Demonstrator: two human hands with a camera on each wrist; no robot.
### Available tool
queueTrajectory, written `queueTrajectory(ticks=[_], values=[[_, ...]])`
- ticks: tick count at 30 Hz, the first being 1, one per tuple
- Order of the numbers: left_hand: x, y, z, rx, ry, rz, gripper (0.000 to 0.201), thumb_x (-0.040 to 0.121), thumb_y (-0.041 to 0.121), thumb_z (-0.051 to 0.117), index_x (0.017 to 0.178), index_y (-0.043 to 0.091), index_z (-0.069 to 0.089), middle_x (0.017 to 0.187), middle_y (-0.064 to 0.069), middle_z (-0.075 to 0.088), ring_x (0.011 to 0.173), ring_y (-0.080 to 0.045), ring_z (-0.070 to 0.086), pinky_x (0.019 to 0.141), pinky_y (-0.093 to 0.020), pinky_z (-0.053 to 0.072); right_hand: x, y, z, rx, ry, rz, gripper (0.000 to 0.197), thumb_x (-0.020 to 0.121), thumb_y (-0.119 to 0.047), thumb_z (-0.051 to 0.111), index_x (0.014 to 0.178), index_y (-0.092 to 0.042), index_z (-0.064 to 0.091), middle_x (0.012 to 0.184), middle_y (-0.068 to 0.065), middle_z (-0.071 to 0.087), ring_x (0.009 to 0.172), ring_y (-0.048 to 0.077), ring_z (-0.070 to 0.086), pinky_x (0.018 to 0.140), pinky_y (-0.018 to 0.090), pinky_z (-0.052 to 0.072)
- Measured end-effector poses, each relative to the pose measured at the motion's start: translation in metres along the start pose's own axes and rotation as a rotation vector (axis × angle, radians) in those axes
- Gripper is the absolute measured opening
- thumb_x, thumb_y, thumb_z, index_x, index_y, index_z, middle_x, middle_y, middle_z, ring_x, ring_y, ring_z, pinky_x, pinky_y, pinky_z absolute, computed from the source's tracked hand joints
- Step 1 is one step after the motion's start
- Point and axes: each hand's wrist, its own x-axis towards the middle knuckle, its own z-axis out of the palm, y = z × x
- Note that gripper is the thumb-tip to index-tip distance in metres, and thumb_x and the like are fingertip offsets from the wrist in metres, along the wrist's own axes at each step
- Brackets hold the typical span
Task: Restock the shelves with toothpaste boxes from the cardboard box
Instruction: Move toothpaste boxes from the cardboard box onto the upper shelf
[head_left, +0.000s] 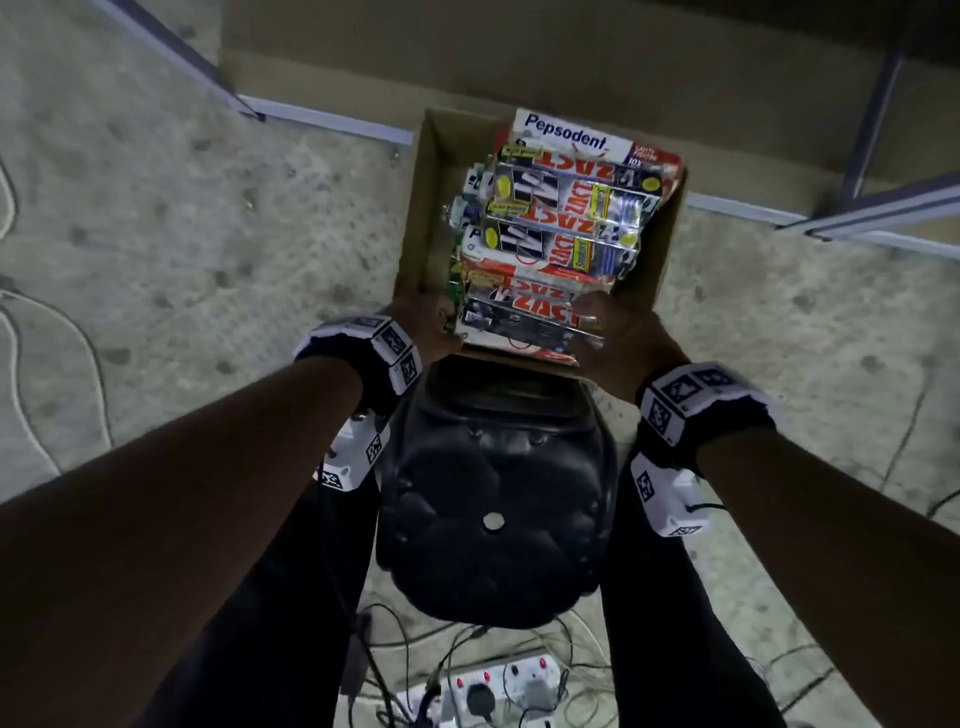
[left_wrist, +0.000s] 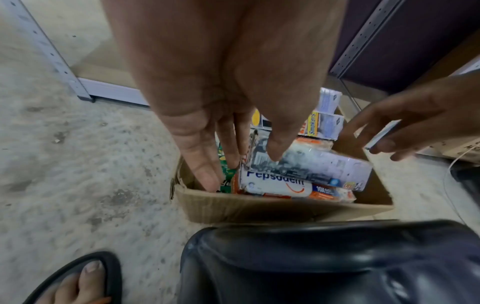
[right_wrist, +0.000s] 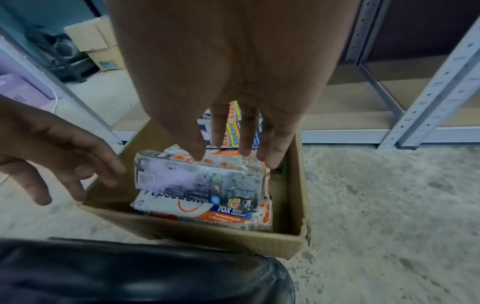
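An open cardboard box (head_left: 421, 208) stands on the floor, packed with toothpaste boxes: red and silver Zact packs and a white Pepsodent box (head_left: 566, 132) at the far end. The nearest silver-wrapped pack (head_left: 519, 317) (left_wrist: 319, 164) (right_wrist: 197, 181) lies on top of another Pepsodent box (left_wrist: 275, 185). My left hand (head_left: 426, 317) (left_wrist: 233, 160) reaches down at its left end with straight fingers, the thumb touching the pack's top. My right hand (head_left: 613, 332) (right_wrist: 233, 152) hovers over the right end, straight fingertips at the pack's far edge. Neither hand grips anything.
A black padded stool (head_left: 493, 493) sits just in front of the box, between my arms. The low metal shelf frame (head_left: 322, 117) and its bare brown board (head_left: 571, 52) lie behind the box. A power strip (head_left: 493, 691) and loose cables lie near my feet.
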Motion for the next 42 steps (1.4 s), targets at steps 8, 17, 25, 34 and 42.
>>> queueTrajectory(ticks=[8,17,25,34,42], values=[[0.04,-0.025,0.025,-0.075,0.077,0.021,0.067,0.077,0.043,0.078,0.134,0.019,0.052,0.124,-0.002,0.064,0.11,-0.022,0.062,0.083,-0.023,0.043,0.033,0.011,0.022,-0.188,0.034,-0.063,0.06,0.088,-0.029,0.066,0.142,-0.031,0.042,0.143,0.007,0.04,0.131,0.032,0.038,0.108,0.045,0.04],[0.049,-0.031,0.037,-0.2,0.182,0.053,0.043,0.072,0.037,0.083,0.107,0.026,0.058,0.11,0.009,0.062,0.095,-0.008,0.058,0.079,-0.017,0.041,0.042,0.035,0.023,-0.042,0.076,-0.043,0.043,0.081,-0.018,0.069,0.121,-0.033,0.062,0.132,0.005,0.054,0.117,0.028,0.056,0.094,0.037,0.051],[0.042,-0.021,0.052,-0.148,0.152,0.113,0.042,0.071,0.046,0.079,0.1,0.041,0.049,0.079,0.021,0.059,0.065,0.011,0.056,0.052,-0.002,0.037,0.02,0.07,0.02,0.182,0.21,0.06,0.038,0.076,-0.02,0.074,0.11,-0.034,0.066,0.1,-0.006,0.06,0.091,0.012,0.059,0.076,0.02,0.039],[0.037,-0.015,0.058,-0.15,0.205,0.194,0.03,0.074,0.035,0.08,0.09,0.027,0.055,0.088,0.015,0.05,0.075,-0.004,0.053,0.059,-0.015,0.037,0.018,0.074,0.02,0.27,0.222,0.056,0.033,0.078,-0.018,0.077,0.108,-0.03,0.067,0.097,-0.002,0.066,0.087,0.011,0.059,0.074,0.021,0.04],[0.027,0.0,0.044,-0.237,0.155,0.154,0.044,0.075,0.031,0.083,0.114,0.017,0.067,0.109,-0.002,0.068,0.098,-0.014,0.063,0.085,-0.027,0.052,0.016,0.074,0.015,0.274,0.218,0.096,0.03,0.08,-0.022,0.075,0.106,-0.032,0.067,0.081,-0.015,0.061,0.078,0.006,0.059,0.058,0.009,0.037]])
